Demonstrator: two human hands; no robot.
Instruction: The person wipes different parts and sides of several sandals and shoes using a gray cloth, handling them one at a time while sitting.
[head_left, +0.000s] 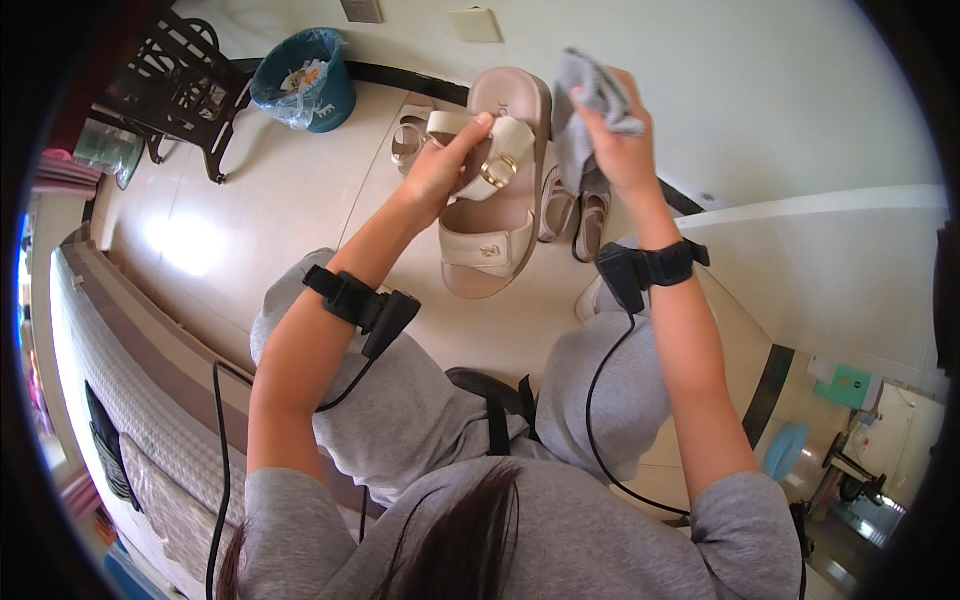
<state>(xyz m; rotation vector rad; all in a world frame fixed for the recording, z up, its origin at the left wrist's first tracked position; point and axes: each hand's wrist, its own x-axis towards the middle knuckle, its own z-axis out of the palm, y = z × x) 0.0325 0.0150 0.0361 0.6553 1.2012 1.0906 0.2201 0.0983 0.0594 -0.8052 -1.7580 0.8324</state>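
Observation:
A beige strap sandal with a gold ring buckle hangs over the floor in front of me. My left hand grips it by the upper strap, with the thumb on top and the other fingers hidden behind the strap. To the right of the sandal, my right hand holds a crumpled grey cloth, which is apart from the sandal. Below the cloth, a pair of brownish flat shoes stands on the floor by the wall. Another sandal rests behind my left hand, partly hidden.
A blue lined bin with litter in it stands by the wall, near a dark wooden chair. On the left is a bed. Black cables run from both wrist straps. A light blue basin lies far right.

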